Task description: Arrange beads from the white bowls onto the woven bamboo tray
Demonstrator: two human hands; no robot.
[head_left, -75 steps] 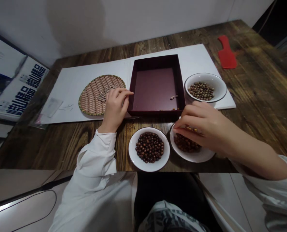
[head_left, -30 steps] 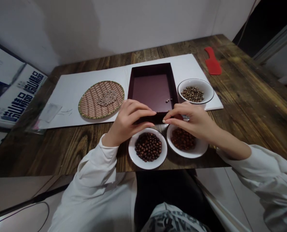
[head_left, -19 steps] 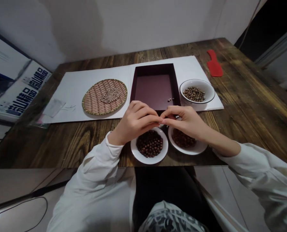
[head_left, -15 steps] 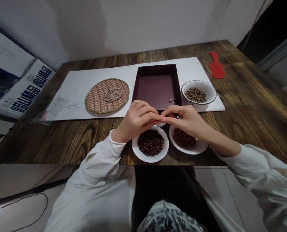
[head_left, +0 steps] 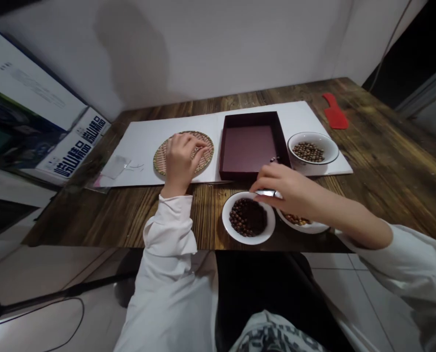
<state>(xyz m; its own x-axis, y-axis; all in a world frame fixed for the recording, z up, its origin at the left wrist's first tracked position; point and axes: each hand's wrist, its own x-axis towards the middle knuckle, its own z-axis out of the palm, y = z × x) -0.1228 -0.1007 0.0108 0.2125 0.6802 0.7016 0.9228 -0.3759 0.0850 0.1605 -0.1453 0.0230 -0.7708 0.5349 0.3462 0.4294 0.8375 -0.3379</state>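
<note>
My left hand (head_left: 181, 157) is over the round woven tray (head_left: 161, 161), thumb and forefinger tips nearly together in a pinch; anything between them is too small to make out. It hides much of the tray's middle. My right hand (head_left: 282, 188) hovers above the front bowls, thumb and fingertips drawn close together over the rim of the white bowl (head_left: 225, 222). Dark brown beads (head_left: 241, 220) lie in that bowl. Whatever the right fingers hold cannot be made out. Under this hand, a second white bowl (head_left: 318, 228) with reddish-brown beads (head_left: 296, 219) is partly covered.
A dark maroon open box (head_left: 249, 146) sits on the white board (head_left: 140, 132), a few small beads in its right front corner. Right of it, a white bowl (head_left: 333, 154) contains lighter brown beads (head_left: 308, 152). A red comb-shaped piece (head_left: 335, 117) lies behind. Printed boxes (head_left: 74, 151) stand left.
My hands have parted. The left has moved left over the woven tray, and the right stays near the front bowls. The view has shifted, so the table items appear farther right.
</note>
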